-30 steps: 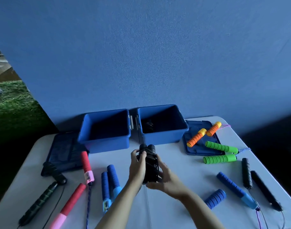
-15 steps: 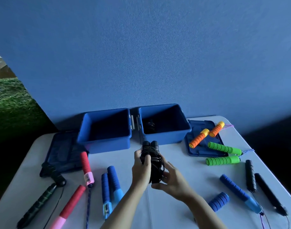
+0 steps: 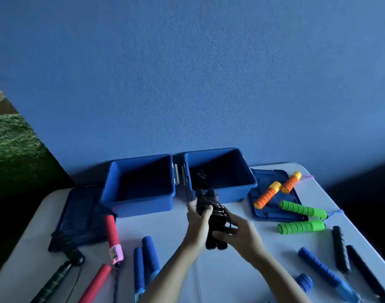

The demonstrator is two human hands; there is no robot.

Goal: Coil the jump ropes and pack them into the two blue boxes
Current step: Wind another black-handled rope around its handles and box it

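Note:
Both hands hold a black jump rope (image 3: 213, 215), its two handles side by side with cord wound around them, above the table in front of the right blue box (image 3: 237, 189). My left hand (image 3: 198, 224) grips the bundle's left side, thumb over the cord. My right hand (image 3: 239, 235) grips its lower right part. Something dark (image 3: 201, 178) lies inside the right box. The left blue box (image 3: 141, 200) looks empty.
Loose ropes lie on the white table (image 3: 178, 228): red handles (image 3: 111, 235), blue handles (image 3: 147, 259), a dark green-black pair (image 3: 62, 261) at left; orange (image 3: 274, 193), green (image 3: 300, 217), blue (image 3: 322, 272) and black handles (image 3: 342, 250) at right. Box lids lie at left (image 3: 80, 215) and right (image 3: 272, 213).
The black bundle has moved away from me toward the right box. More cord is wrapped around its handles, and my right hand has slid to its lower right.

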